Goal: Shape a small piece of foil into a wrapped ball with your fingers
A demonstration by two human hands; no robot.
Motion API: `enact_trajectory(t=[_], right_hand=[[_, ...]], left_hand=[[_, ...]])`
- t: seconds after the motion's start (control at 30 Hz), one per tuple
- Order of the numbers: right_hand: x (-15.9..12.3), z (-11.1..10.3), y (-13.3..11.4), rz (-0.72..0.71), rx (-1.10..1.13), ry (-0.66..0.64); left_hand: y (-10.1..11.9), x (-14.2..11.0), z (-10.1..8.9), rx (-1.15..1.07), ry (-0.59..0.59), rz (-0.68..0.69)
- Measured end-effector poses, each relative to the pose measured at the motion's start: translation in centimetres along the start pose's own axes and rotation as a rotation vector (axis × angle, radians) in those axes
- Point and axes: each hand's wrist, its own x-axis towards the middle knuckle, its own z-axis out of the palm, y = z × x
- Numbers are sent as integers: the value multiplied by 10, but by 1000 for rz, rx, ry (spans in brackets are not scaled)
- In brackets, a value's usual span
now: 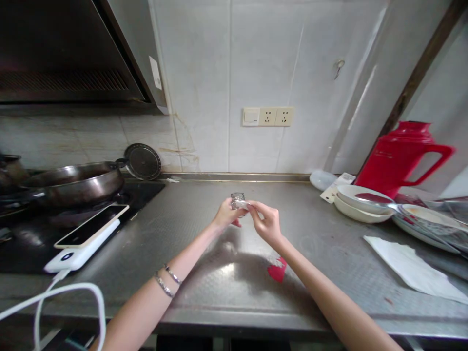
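Above the middle of the counter, my left hand (227, 215) is closed around a small clear, glass-like container (237, 196) with dark lines on it. My fingers cover its lower part, so its exact kind does not show. My right hand (266, 222) meets it from the right, thumb and forefinger pinching a small whitish, shiny piece (245, 205) against the container's near side. I cannot tell whether that piece is attached to it. A torn red and white scrap (277, 269) lies on the metal counter (204, 287), beside my right forearm.
On the left, a phone (93, 225) rests on a white power bank (75, 256) with a cable, near a pan (80, 183) on the stove. At right stand a red thermos (398, 158), stacked bowls (360, 209) and plates. A white tissue (413, 268) lies in front of them.
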Motion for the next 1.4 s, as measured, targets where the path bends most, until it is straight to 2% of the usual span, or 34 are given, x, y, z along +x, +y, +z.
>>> enact_trajectory(t=[0.13,0.23,0.3,0.47,0.57,0.67,0.83,0.97,1.03,1.17,1.23,1.4], right_hand=[[3,-2,4,144,-7,85],[7,-3,17,291,-31,195],[9,-4,25,341,-20,178],[11,-8,32,362,268,-137],[12,-11,27,340,443,-329],[10,-10,23,320,488,-439],[3,0,26,330,354,-381],[4,1,27,385,382,-296],[7,1,26,460,442,-262],[11,1,24,515,494,-222],[12,2,23,496,467,-217],[12,1,23,467,483,-255]], left_hand=[[1,1,-4,23,5,-5],[3,0,-3,32,-53,-23],[5,-2,-2,38,-116,-36],[8,-4,-5,40,-247,-58],[12,-3,-10,27,-254,-73],[14,-2,-13,22,-243,-107],[14,-3,-15,12,-291,-122],[16,-2,-26,11,-472,-121],[15,-1,-28,50,-512,-74],[4,1,-17,183,-301,225],[-5,1,-9,201,-249,331],[-15,0,-1,317,-20,394]])
